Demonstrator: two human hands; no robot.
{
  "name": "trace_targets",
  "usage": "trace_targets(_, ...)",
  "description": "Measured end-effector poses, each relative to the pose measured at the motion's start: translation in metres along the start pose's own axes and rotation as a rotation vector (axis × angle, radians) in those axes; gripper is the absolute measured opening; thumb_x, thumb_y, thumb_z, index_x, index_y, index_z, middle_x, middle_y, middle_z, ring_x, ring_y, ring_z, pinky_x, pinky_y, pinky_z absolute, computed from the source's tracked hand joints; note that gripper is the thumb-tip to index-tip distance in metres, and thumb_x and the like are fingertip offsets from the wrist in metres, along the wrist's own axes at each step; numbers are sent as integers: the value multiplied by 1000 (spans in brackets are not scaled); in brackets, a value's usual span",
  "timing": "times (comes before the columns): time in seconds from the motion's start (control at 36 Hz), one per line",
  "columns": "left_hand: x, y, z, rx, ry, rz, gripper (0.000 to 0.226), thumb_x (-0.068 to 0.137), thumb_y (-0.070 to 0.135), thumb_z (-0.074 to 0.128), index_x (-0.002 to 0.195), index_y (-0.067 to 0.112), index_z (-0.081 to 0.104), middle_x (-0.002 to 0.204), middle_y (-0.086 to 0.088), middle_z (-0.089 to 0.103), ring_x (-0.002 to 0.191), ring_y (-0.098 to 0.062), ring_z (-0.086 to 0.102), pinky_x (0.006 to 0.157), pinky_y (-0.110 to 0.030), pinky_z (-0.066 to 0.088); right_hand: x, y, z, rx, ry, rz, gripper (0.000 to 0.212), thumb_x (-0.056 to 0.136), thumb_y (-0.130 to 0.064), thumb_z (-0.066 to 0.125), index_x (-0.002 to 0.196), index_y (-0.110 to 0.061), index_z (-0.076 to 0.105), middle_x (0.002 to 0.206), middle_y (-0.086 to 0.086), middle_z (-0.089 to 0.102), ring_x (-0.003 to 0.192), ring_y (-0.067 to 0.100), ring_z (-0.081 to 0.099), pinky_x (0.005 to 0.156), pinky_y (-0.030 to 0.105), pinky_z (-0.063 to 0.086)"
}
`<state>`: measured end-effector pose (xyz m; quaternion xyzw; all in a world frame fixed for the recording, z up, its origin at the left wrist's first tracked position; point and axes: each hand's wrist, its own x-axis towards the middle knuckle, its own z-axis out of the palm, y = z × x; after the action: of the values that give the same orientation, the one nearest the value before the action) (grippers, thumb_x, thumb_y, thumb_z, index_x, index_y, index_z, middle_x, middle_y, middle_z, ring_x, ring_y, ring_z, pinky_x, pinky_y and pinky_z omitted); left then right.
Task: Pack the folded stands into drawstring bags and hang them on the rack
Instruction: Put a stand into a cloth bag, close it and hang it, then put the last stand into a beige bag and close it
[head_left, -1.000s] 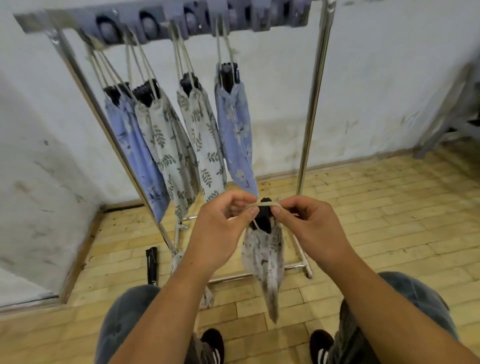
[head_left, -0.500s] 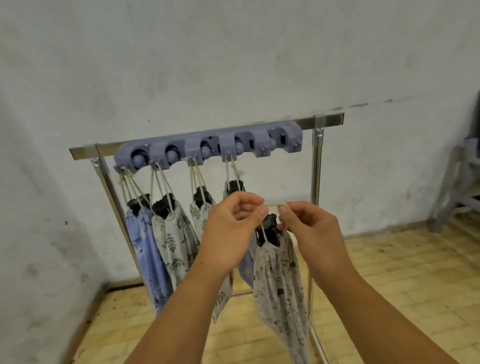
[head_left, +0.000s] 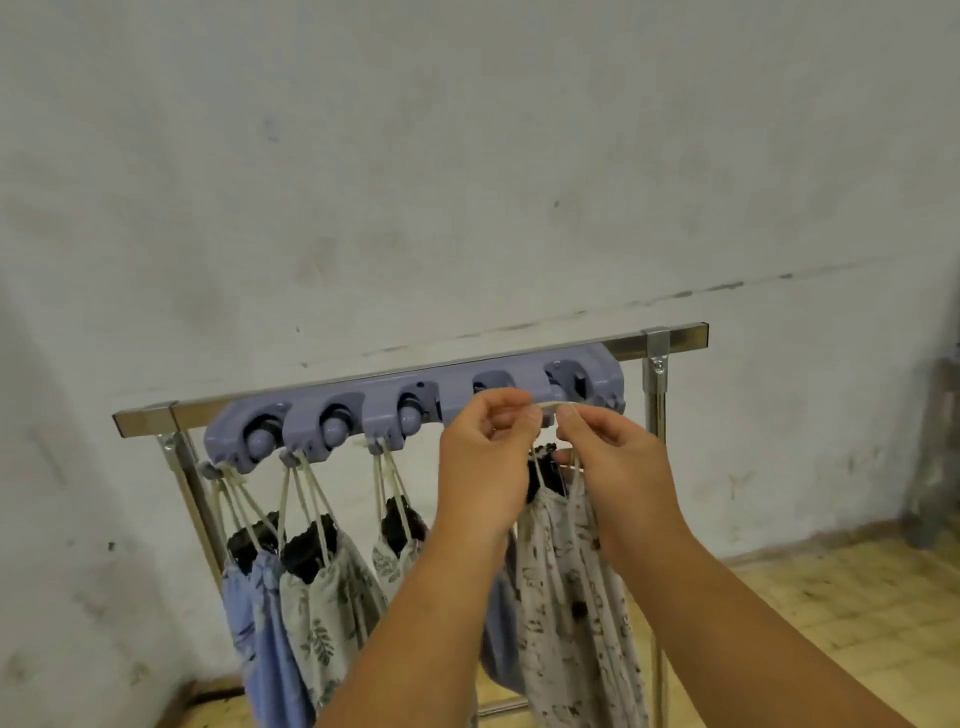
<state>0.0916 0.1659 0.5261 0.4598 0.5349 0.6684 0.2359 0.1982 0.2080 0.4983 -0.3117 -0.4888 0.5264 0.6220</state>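
Fingers (head_left: 514, 415) of the left hand (head_left: 483, 462) and right hand (head_left: 615, 467) pinch a pale drawstring loop (head_left: 549, 404) taut between them, close before the right end of the purple hook strip (head_left: 332, 415) on the metal rack (head_left: 675, 340); the printed bag (head_left: 566, 597), a dark folded stand (head_left: 543, 467) at its mouth, dangles beneath. Three filled bags (head_left: 322, 597) hang at left, and a blue bag (head_left: 498, 644) is half hidden by the left forearm. Most of the job looks done, with this bag not yet hooked
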Motion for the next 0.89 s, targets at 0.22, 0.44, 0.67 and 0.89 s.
trace_targets(0.22, -3, -30, 8, 20, 14, -32, 8, 100, 32, 66, 108, 34, 65, 104, 12, 72, 91, 4, 68, 74, -15, 54, -3, 38, -4, -143, -17, -2, 9, 97, -23, 71, 100, -22, 79, 89, -9, 79, 86, 6, 74, 73, 18, 58)
trace_targets(0.44, -27, -38, -8, 104, -57, 21, 26, 102, 28, 65, 123, 42, 60, 120, 31, 62, 111, 20, 56, 87, -1, 45, -13, 41, -9, -203, 60, -65, 10, 92, -16, 76, 93, -25, 78, 84, -19, 76, 84, -2, 71, 69, 6, 52)
trace_targets(0.67, -75, -66, -26, 110, -125, -42, 34, 102, 26, 63, 122, 53, 61, 122, 47, 56, 122, 24, 47, 103, -4, 37, -57, 74, -14, -277, -27, 58, 12, 95, -14, 72, 93, -24, 79, 85, -4, 78, 84, 16, 74, 79, 37, 63)
trace_targets(0.89, -107, -136, -73, 67, -126, -317, 25, 98, 22, 69, 115, 39, 69, 114, 26, 72, 115, 4, 65, 103, -28, 52, -99, 134, -16, -419, -127, 207, 11, 92, -14, 76, 84, -21, 78, 77, -4, 76, 77, 14, 71, 73, 25, 58)
